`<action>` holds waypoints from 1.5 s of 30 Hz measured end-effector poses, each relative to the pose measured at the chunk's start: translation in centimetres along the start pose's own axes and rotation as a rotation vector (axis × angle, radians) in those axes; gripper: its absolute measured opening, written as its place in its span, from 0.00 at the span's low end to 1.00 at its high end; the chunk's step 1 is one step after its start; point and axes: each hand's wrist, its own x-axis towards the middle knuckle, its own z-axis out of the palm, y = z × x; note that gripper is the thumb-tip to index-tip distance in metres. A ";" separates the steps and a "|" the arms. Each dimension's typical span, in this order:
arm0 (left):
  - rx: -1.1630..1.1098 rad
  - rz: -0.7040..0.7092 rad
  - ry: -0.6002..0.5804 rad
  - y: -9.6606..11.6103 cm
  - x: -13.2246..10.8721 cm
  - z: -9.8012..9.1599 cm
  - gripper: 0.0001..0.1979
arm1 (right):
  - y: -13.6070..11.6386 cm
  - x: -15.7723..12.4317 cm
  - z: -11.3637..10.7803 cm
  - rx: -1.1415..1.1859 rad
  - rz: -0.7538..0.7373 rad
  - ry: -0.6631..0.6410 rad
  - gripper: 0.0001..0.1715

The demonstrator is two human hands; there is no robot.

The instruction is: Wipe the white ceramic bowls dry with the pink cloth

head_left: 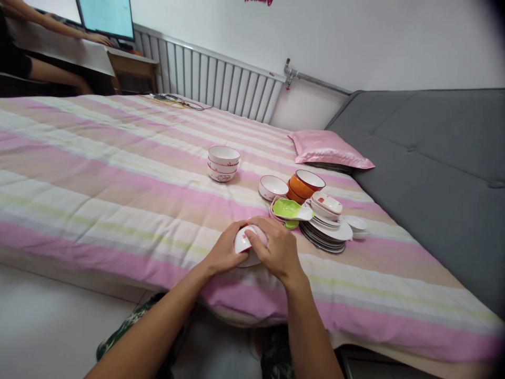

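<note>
Near the bed's front edge my left hand (pixel 225 249) and my right hand (pixel 279 248) close around a small white bowl (pixel 241 240) with red marks. The bowl looks tilted, and my right thumb lies across it. Part of another white dish (pixel 251 259) shows beneath; how the two touch is hidden by my fingers. Just beyond my right hand are a green leaf-shaped dish (pixel 286 208) and a white bowl (pixel 273 187) with a red rim. To their right stands a pile of plates (pixel 324 236), topped by squarish white dishes (pixel 327 202).
Three stacked white bowls (pixel 223 163) stand farther back on the striped bedspread (pixel 118 173). Orange bowls (pixel 303 185) and small white dishes (pixel 355 225) flank the plates. A pink pillow (pixel 329 147) lies by the grey headboard (pixel 426 137). Another person's hand (pixel 98 39) rests at a desk.
</note>
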 end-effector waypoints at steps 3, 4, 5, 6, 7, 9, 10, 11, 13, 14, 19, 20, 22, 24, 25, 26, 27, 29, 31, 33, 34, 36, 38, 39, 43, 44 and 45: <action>-0.006 -0.028 -0.011 -0.1 0.0 -0.1 0.31 | 0.5 0.1 -0.2 0.051 0.020 -0.004 0.14; -0.008 -0.037 -0.014 -0.2 0.0 -0.1 0.32 | 0.7 0.1 -0.2 0.070 0.027 -0.005 0.14; -0.009 -0.043 -0.016 -0.2 0.0 -0.1 0.32 | 0.9 0.1 -0.3 0.091 0.033 -0.003 0.15; -0.008 -0.047 -0.018 -0.2 0.1 -0.1 0.32 | 1.0 0.1 -0.3 0.114 0.039 -0.001 0.15; -0.007 -0.049 -0.019 -0.2 0.1 -0.1 0.32 | 1.2 0.1 -0.3 0.137 0.043 0.002 0.16; -0.013 -0.051 -0.019 -0.1 0.1 -0.1 0.32 | 1.6 0.1 -0.2 0.183 0.054 0.010 0.17; -0.019 -0.054 -0.020 -0.1 0.1 -0.2 0.32 | 1.7 0.1 -0.2 0.204 0.061 0.015 0.17; -0.024 -0.058 -0.022 0.0 0.2 -0.2 0.31 | 1.9 0.1 -0.1 0.224 0.067 0.019 0.18; -0.032 -0.070 -0.021 0.1 0.2 -0.2 0.31 | 2.2 0.1 -0.1 0.264 0.081 0.028 0.18; -0.034 -0.076 -0.022 0.1 0.2 -0.2 0.32 | 2.3 0.1 -0.1 0.281 0.090 0.031 0.18; -0.032 -0.093 -0.028 -0.1 0.1 -0.3 0.33 | 3.0 0.0 0.1 0.355 0.138 0.026 0.21; -0.032 -0.098 -0.030 -0.1 0.1 -0.3 0.33 | 3.1 0.0 0.1 0.370 0.150 0.023 0.22; -0.034 -0.103 -0.029 -0.2 0.1 -0.3 0.33 | 3.5 -0.1 0.3 0.399 0.178 0.021 0.24; -0.040 -0.094 -0.025 -0.2 0.1 -0.3 0.33 | 3.8 -0.2 0.4 0.428 0.194 0.019 0.26; -0.046 -0.087 -0.025 -0.2 0.0 -0.3 0.33 | 4.0 -0.2 0.4 0.442 0.195 0.020 0.26; -0.052 -0.083 -0.026 -0.1 0.0 -0.4 0.32 | 4.1 -0.3 0.4 0.454 0.198 0.019 0.27; -0.059 -0.086 -0.027 0.0 0.0 -0.4 0.32 | 4.2 -0.4 0.4 0.468 0.206 0.013 0.27; -0.064 -0.108 -0.030 0.2 0.1 -0.4 0.32 | 4.3 -0.7 0.4 0.519 0.249 -0.029 0.29; -0.063 -0.132 -0.032 0.4 0.1 -0.6 0.32 | 4.4 -0.8 0.2 0.605 0.296 -0.072 0.30; -0.061 -0.142 -0.036 0.5 0.2 -0.7 0.32 | 4.5 -0.8 0.0 0.692 0.317 -0.073 0.30; -0.061 -0.140 -0.042 0.5 0.2 -0.8 0.32 | 4.5 -0.8 -0.1 0.730 0.317 -0.056 0.29; -0.064 -0.130 -0.054 0.4 0.2 -0.9 0.33 | 4.6 -0.8 -0.3 0.796 0.312 -0.036 0.30; -0.074 -0.116 -0.068 0.3 0.1 -1.1 0.33 | 4.8 -0.9 -0.5 0.838 0.299 -0.059 0.34; -0.084 -0.110 -0.073 0.2 0.1 -1.1 0.33 | 4.9 -1.0 -0.6 0.848 0.292 -0.086 0.36; -0.138 -0.105 -0.082 0.2 -0.1 -1.2 0.34 | 5.2 -1.5 -1.1 0.875 0.243 -0.205 0.38; -0.147 -0.099 -0.078 0.3 -0.2 -1.2 0.34 | 5.1 -1.5 -1.3 0.866 0.221 -0.218 0.36; -0.153 -0.089 -0.075 0.3 -0.2 -1.2 0.33 | 5.1 -1.6 -1.5 0.843 0.194 -0.225 0.35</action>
